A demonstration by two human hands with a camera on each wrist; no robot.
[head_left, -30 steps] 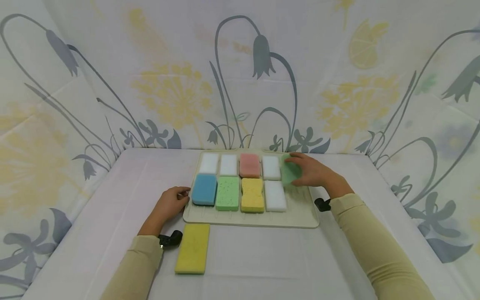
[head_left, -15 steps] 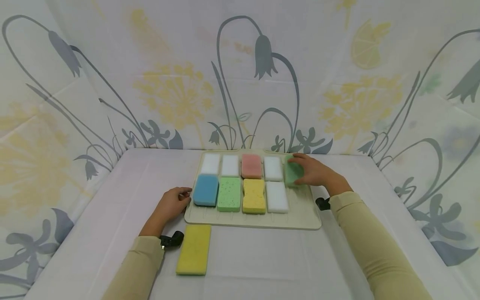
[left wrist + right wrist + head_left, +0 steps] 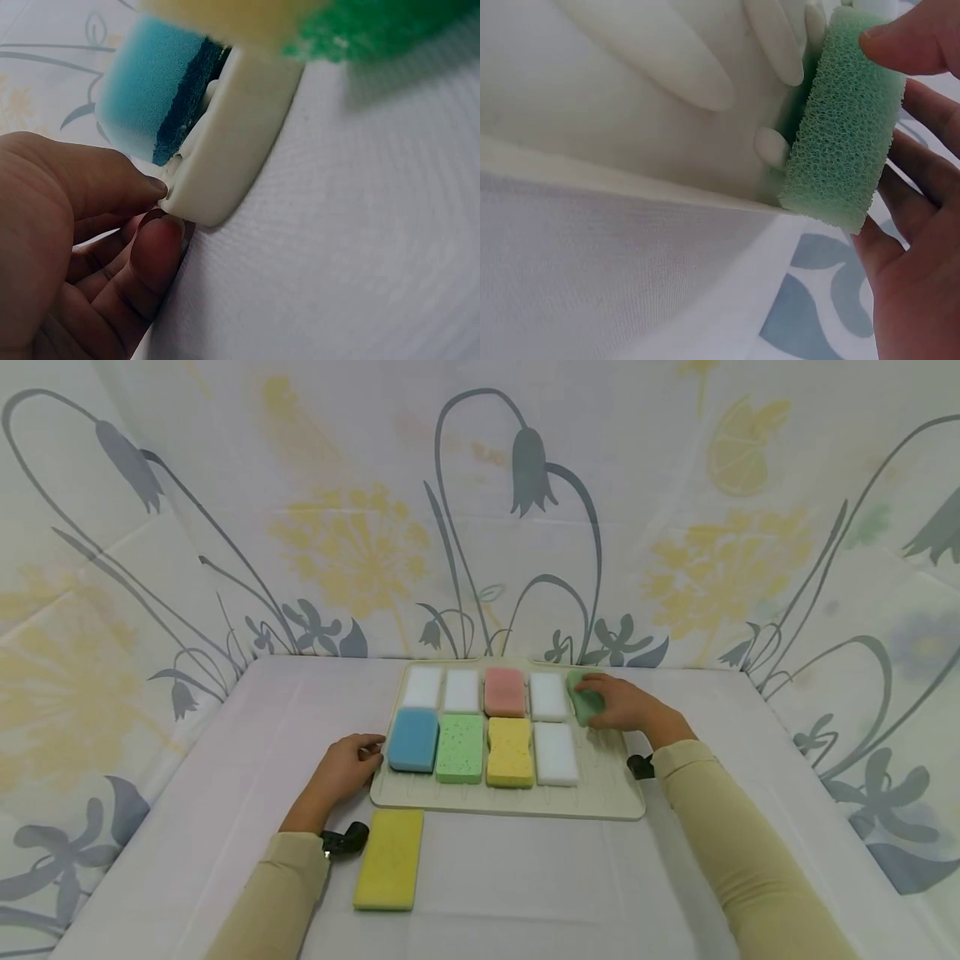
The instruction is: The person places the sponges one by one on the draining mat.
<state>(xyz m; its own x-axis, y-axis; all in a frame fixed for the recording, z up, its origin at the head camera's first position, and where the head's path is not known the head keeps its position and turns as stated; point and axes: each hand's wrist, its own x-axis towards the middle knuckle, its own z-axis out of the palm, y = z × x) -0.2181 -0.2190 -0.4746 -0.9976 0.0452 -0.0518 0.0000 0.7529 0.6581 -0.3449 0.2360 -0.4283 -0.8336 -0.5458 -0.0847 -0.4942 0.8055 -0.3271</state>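
A cream ribbed tray [image 3: 600,793] bears two rows of sponges. At its back right corner my right hand [image 3: 626,703] grips a porous pale green sponge [image 3: 844,124], thumb on one side and fingers on the other. In the right wrist view, that sponge stands tilted over the tray's ridges. My left hand [image 3: 347,770] pinches the tray's left rim between thumb and fingers, beside a blue sponge [image 3: 414,739]. The left wrist view shows the thumb tip on the rim [image 3: 240,127] and a dark blue scouring layer under the blue sponge.
Also on the tray are a pink sponge [image 3: 505,692], a speckled green sponge [image 3: 460,749], a yellow notched sponge [image 3: 511,752] and several white ones, such as the front-row white sponge [image 3: 556,754]. A flat yellow sponge [image 3: 389,860] lies on the white cloth before the tray.
The pale green sponge has turned and tilted a little in my right hand at the tray's back right corner. My left hand stays at the left rim.
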